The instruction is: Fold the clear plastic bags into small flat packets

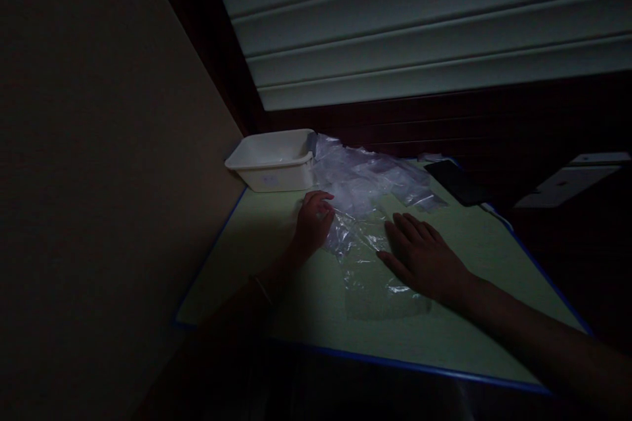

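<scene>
Dim room, seemingly green blue-edged table point(306, 302).

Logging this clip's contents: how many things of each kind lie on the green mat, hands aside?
White rectangular plastic tub: 1
Flat black phone-like slab: 1
Loose pile of clear plastic bags, single bags too overlapped to count: 1
Clear plastic bag flat under both hands: 1
Total: 4

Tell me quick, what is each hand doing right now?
Left hand: fingers curled on the edge of the clear plastic bag, apparently pinching it.
Right hand: open, flat, pressing the same bag down.
</scene>
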Demonstrator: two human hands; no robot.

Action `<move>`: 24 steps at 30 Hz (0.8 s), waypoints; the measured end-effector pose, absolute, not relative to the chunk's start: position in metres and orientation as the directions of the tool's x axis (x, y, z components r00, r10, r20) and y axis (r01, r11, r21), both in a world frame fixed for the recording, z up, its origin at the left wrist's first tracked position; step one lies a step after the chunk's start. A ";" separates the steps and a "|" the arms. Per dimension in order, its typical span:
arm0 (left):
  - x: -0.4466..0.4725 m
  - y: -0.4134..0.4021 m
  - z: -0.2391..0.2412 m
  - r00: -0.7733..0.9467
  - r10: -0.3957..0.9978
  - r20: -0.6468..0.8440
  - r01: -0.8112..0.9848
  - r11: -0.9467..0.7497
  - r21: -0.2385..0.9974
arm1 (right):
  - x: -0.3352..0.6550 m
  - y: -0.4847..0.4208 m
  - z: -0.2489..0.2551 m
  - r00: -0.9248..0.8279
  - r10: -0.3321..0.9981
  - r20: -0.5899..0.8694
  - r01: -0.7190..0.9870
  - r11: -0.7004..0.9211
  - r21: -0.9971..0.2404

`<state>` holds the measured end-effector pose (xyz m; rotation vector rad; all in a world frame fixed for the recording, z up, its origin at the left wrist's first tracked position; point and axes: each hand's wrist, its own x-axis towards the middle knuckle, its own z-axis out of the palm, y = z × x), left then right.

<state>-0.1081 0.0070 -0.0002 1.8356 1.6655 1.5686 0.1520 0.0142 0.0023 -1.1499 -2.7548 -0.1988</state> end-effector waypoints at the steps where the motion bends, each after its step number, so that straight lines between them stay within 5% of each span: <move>1: -0.112 0.008 0.002 -0.199 0.793 0.576 0.636 -0.342 0.691 | 0.152 0.014 0.002 -0.695 0.693 0.191 0.713 0.698 0.064; 11: -0.149 -0.001 0.009 0.152 0.907 0.393 0.919 -0.276 0.281 | 0.153 0.015 0.001 -0.694 0.692 0.201 0.712 0.700 0.049; 24: -0.137 -0.006 0.021 0.276 0.914 0.297 0.835 -0.381 0.397 | 0.152 0.015 0.002 -0.700 0.685 0.202 0.706 0.706 0.055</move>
